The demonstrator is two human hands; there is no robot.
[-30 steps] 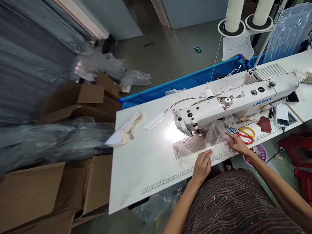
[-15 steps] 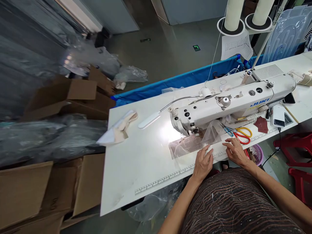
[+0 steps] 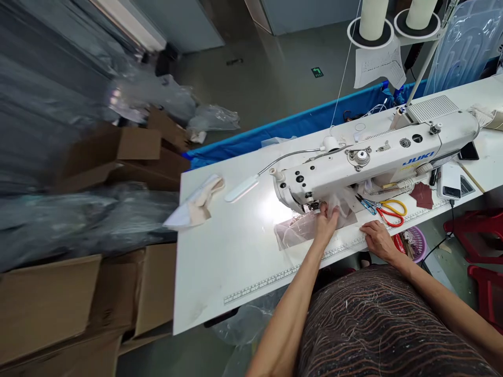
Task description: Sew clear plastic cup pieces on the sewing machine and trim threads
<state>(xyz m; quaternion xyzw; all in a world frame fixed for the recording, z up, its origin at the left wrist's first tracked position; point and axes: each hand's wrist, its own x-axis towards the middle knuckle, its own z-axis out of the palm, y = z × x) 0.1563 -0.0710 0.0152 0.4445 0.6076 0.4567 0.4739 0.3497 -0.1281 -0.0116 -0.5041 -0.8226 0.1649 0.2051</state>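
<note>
A white sewing machine stands on the white table, with sheer pale fabric lying under and in front of its needle area. My left hand reaches to the needle area, its fingers closed on the sheer fabric, with the fingertips partly hidden by the cloth. Near the table's front edge rests my right hand, fingers curled; whether it pinches anything is too small to make out. Scissors with red and yellow handles lie just beyond my right hand.
A white lamp on a bent neck and a folded cloth are on the left of the table. Dark red fabric pieces and a phone lie right. Cardboard boxes stand left; a purple basket is below.
My left hand has moved forward to the needle area and closed on the sheer fabric. The fingers of my right hand have curled in near the table edge. The view has shifted slightly.
</note>
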